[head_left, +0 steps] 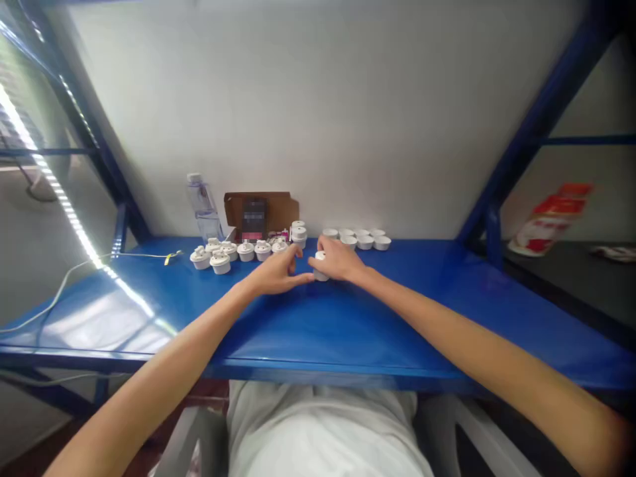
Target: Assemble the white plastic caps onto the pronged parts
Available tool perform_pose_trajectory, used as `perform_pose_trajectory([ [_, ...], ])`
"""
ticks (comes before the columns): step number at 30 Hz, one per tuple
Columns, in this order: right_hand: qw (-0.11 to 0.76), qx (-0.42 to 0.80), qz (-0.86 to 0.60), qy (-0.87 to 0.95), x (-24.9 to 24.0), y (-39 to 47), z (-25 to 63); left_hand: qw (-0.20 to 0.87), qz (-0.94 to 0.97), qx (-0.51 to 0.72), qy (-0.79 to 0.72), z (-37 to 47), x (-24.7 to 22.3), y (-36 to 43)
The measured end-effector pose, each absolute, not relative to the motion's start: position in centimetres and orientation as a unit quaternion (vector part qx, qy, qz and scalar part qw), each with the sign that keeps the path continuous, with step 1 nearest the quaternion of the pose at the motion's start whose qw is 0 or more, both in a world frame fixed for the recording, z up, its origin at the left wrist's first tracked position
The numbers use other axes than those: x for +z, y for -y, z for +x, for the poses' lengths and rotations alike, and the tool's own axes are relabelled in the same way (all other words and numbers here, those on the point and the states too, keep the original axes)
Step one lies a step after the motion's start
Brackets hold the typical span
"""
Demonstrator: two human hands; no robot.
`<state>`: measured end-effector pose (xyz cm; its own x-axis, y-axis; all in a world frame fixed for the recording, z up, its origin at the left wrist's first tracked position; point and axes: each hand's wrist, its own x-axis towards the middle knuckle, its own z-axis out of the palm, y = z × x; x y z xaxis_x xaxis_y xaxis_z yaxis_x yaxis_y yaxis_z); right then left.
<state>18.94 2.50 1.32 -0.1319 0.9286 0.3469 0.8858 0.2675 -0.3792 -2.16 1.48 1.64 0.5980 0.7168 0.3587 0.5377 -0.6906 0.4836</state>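
Near the middle of the blue table [318, 331], my right hand [340, 258] grips a small white cup-shaped piece [322, 273] from above. My left hand [278, 270] is just left of it, thumb stretched toward the piece and fingers curled but apart, with nothing seen between them. Several white cups with knobbed tops [220, 262] stand to the left of my left hand. Behind my right hand are several plain white cups [365, 242] in rows. A short stack of white round pieces [299, 233] stands behind my left hand.
A clear bottle [203, 209] and an open brown cardboard box [283, 211] with a dark object [254, 215] stand against the wall. A thin cable [64, 281] crosses the left side. Blue frame posts flank the table. Right, beyond the post, is a red and white bottle [549, 222].
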Motion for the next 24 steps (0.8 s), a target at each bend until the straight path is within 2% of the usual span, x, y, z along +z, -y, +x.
perform_pose_trajectory([
  [3, 0.341, 0.199, -0.556, 0.731, 0.6, -0.7, 18.4, 0.184, 0.892, 0.245, -0.332, -0.4, 0.8, 0.1],
  [6, 0.395, 0.305, -0.526, 0.689, 0.3, -0.6, 18.0, 0.128, 0.883, 0.299, -0.338, 0.2, 0.5, 0.6],
  [9, 0.413, 0.345, -0.489, 0.687, 0.4, -0.8, 18.1, 0.083, 0.868, 0.356, -0.336, -0.1, 0.4, -0.1],
  [12, 0.432, 0.333, -0.464, 0.698, 0.5, -0.5, 18.5, 0.075, 0.86, 0.372, -0.34, -0.3, 0.5, -0.7],
  [15, 0.433, 0.355, -0.449, 0.696, 0.5, -0.3, 18.5, 0.108, 0.855, 0.396, -0.317, -0.3, 0.9, -0.6],
  [19, 0.467, 0.487, -0.412, 0.612, 0.2, -0.9, 18.4, 0.209, 0.812, 0.444, -0.317, -0.3, 1.8, 0.0],
  [21, 0.455, 0.57, -0.401, 0.554, 0.2, -1.3, 18.5, 0.235, 0.798, 0.446, -0.33, -0.4, 2.2, 0.1],
  [24, 0.384, 0.655, -0.389, 0.521, 0.2, -1.4, 18.4, 0.233, 0.802, 0.437, -0.334, -0.4, 2.5, 0.1],
])
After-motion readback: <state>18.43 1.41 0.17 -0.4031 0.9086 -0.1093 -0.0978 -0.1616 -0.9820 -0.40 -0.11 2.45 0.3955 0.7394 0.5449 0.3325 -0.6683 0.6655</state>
